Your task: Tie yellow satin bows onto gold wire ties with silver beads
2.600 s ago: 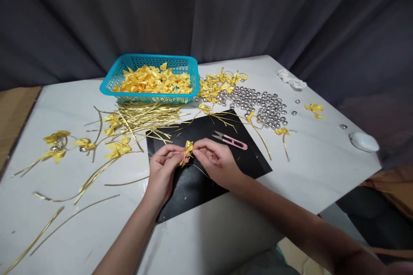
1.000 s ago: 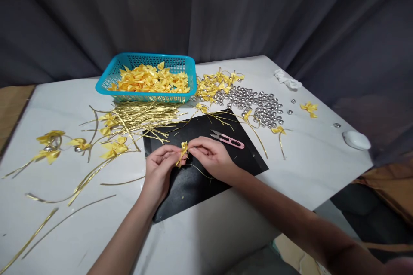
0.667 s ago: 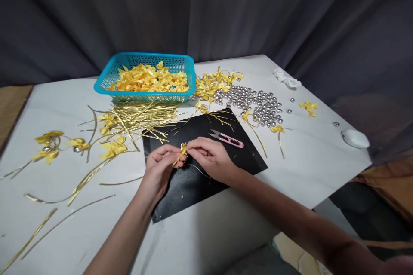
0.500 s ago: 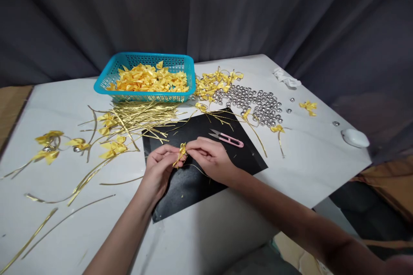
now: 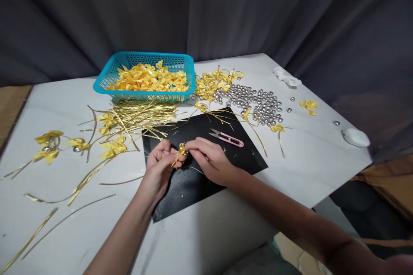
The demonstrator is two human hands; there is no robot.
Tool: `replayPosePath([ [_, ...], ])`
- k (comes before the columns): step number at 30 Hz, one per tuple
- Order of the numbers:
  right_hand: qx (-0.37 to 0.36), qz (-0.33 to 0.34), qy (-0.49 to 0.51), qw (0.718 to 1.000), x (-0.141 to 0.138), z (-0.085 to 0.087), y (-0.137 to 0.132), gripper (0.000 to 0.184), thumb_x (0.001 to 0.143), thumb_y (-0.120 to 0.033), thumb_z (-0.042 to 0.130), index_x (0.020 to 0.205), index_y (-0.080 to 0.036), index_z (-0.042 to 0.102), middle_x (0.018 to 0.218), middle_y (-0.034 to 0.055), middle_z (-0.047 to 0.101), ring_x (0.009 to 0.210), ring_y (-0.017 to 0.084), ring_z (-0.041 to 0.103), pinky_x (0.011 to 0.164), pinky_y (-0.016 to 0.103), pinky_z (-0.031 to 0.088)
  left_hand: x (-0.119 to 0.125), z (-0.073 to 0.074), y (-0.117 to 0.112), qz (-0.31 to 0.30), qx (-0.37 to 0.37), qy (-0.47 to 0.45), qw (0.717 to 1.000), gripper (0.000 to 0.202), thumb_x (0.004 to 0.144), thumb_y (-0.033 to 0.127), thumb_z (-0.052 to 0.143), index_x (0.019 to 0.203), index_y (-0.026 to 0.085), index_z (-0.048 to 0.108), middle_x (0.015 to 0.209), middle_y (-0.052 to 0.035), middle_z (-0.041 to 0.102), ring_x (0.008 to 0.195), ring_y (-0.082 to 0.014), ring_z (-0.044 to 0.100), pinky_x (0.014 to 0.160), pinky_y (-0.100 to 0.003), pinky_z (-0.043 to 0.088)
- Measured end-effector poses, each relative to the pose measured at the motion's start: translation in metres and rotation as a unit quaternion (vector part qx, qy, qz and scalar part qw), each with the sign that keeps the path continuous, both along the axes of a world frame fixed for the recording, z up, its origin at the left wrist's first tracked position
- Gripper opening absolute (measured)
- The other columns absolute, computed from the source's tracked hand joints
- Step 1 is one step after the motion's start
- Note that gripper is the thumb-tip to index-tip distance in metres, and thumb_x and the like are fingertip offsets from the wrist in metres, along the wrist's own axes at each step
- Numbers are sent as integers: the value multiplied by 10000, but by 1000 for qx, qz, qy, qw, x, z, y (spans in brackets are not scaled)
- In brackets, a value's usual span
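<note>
Above a black mat [image 5: 190,197], my left hand [image 5: 159,167] pinches a small yellow ribbon bow [image 5: 179,154] between thumb and fingers. My right hand [image 5: 211,161] has its thumb and fingertips closed at the bow's right edge; exactly what they grip there is partly hidden. Something small and silvery shows beside the bow, between the two hands. A thin gold cord [image 5: 195,169] trails over the mat from the bow toward the underside of my right hand. Pink-handled thread snips [image 5: 229,139] lie on the mat just beyond my right hand.
A blue basket [image 5: 145,93] full of yellow bows stands at the back, with a heap of gold cords [image 5: 145,113] before it. Silver beads [image 5: 266,109] spread to the right. Finished-looking bows with cords [image 5: 113,148] lie left. A white mouse-like object [image 5: 355,137] sits far right.
The bow has tilted and shifted slightly in my left hand, and the left fingers have moved a little. My right fingertips remain at its right edge. Small scraps show near my right hand.
</note>
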State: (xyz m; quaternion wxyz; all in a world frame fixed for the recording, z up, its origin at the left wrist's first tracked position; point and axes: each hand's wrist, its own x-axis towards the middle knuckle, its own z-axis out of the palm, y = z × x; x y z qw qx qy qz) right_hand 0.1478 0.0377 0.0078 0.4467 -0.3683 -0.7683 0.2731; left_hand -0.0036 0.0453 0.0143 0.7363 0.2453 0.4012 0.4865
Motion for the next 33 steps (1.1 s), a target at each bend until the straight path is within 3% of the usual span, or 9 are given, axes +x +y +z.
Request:
replayPosePath([
  [10, 1, 24, -5, 1000, 2, -5, 2, 207, 911, -92, 360, 982, -158, 543, 905, 46, 622, 858, 106, 564, 790, 225, 463, 0, 2, 0, -10, -5, -4, 1000, 334, 538, 113, 729, 589, 175, 404, 511, 26, 643, 414, -45, 553, 415, -81, 439],
  [20, 23, 6, -56, 998, 3, -4, 1, 231, 916, -117, 342, 969, -169, 561, 791, 38, 575, 701, 114, 519, 645, 217, 434, 0, 2, -1, -12, 3, -3, 1000, 348, 544, 103, 725, 571, 173, 385, 524, 38, 630, 438, -47, 557, 429, -90, 434],
  [33, 19, -24, -133, 991, 6, -4, 0, 258, 942, -190, 335, 1025, -165, 578, 814, 45, 602, 706, 116, 538, 646, 209, 435, 1, 0, 0, 13, 7, -4, 1000, 340, 546, 102, 727, 550, 172, 395, 511, 38, 626, 442, -40, 555, 429, -77, 440],
])
